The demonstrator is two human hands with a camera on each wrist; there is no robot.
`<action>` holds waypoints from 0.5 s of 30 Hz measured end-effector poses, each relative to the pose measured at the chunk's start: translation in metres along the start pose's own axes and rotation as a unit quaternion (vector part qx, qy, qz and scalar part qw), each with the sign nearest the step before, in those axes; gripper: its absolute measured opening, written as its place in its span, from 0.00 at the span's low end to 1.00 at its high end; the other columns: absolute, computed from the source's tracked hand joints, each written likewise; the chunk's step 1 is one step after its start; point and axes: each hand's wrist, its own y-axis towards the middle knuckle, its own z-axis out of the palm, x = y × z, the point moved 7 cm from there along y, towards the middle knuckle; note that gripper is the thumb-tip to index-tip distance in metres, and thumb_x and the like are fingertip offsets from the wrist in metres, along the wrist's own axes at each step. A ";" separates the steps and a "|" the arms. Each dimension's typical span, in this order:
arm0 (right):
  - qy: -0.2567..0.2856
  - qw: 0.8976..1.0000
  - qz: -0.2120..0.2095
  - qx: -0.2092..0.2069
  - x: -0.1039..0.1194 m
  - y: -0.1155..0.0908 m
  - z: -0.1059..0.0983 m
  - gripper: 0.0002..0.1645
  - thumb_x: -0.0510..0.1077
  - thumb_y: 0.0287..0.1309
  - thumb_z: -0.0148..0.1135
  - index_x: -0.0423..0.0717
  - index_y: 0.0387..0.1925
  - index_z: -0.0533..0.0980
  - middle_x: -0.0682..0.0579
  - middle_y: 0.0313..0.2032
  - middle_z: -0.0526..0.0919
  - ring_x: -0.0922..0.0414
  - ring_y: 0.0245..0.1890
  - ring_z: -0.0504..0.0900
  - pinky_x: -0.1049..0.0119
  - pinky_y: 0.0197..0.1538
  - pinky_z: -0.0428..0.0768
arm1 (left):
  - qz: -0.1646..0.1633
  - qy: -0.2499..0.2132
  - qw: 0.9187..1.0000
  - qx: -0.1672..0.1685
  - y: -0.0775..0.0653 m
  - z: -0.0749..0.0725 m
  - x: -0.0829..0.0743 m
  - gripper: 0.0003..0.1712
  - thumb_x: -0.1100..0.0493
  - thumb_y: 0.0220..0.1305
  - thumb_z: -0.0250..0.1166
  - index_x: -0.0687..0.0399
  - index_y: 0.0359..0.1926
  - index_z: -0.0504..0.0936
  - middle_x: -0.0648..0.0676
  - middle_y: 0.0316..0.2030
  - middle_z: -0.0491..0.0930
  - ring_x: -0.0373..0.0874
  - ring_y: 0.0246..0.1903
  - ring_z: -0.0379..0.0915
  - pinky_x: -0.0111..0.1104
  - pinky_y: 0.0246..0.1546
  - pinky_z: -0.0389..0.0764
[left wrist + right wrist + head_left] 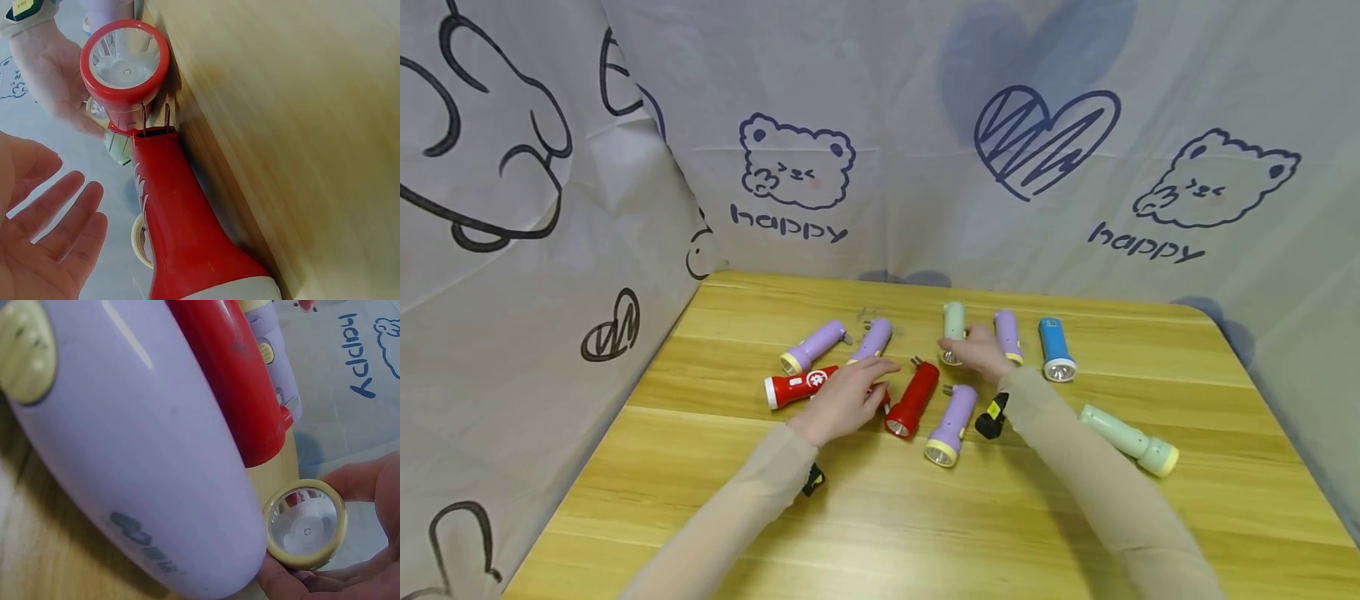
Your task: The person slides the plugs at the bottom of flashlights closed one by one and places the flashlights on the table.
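My right hand grips a pale green flashlight near the back of the table. In the right wrist view, thumb and fingers curve around the yellow-rimmed head of that flashlight, its lens facing the camera. Over the red-and-white flashlight hovers my left hand, its fingers loosely extended and holding nothing. The left wrist view shows those fingers apart from the red flashlight body, which has metal prongs at its end. Between the hands lie another red flashlight and a purple flashlight.
Two purple flashlights lie at the back left. Another purple flashlight and a blue flashlight lie right of my right hand. A second green flashlight lies by the right forearm. A printed cloth hangs behind the wooden table.
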 end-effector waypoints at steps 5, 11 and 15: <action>-0.024 1.000 0.002 -0.012 0.001 0.000 -0.001 0.20 0.50 0.66 0.61 0.35 0.46 0.72 0.48 0.35 0.71 0.56 0.32 0.71 0.68 0.35 0.74 | 0.002 0.001 1.000 0.007 0.002 0.003 -0.001 0.20 0.63 0.71 0.60 0.57 0.62 0.80 0.55 0.61 0.81 0.51 0.64 0.75 0.46 0.66 0.76; -0.065 0.998 -0.009 -0.014 -0.004 0.005 -0.001 0.17 0.50 0.65 0.61 0.39 0.38 0.71 0.50 0.31 0.70 0.56 0.29 0.70 0.68 0.31 0.72 | -0.001 0.001 1.000 0.012 0.003 0.006 -0.001 0.20 0.63 0.72 0.59 0.56 0.62 0.79 0.56 0.62 0.80 0.52 0.64 0.75 0.48 0.66 0.76; -0.101 0.994 -0.034 -0.011 -0.002 0.006 0.000 0.14 0.49 0.65 0.60 0.43 0.32 0.70 0.50 0.27 0.69 0.56 0.27 0.69 0.68 0.31 0.70 | -0.005 -0.003 1.000 0.013 0.002 0.007 -0.002 0.20 0.63 0.72 0.60 0.56 0.62 0.79 0.55 0.62 0.80 0.52 0.62 0.77 0.48 0.64 0.77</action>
